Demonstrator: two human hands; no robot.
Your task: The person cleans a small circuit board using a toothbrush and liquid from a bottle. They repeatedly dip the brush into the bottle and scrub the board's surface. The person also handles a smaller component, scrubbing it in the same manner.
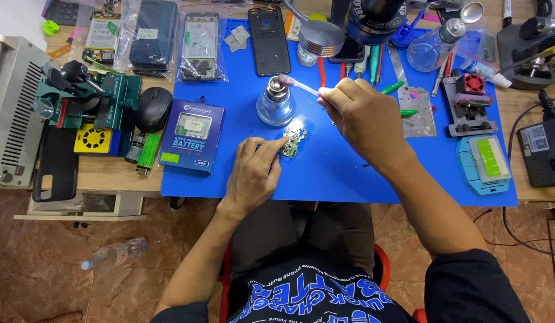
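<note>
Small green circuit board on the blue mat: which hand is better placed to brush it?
Right hand, probably: it grips the pink toothbrush, bristles over the glass bottle. Left hand pins the small green circuit board.

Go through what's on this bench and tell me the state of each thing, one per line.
Circuit board: flat on the blue mat, pinned by left hand.
Toothbrush: held in right hand, bristles over the glass dispenser bottle.
Battery box: closed, lying flat.
Water bottle: on its side on the floor.
</note>
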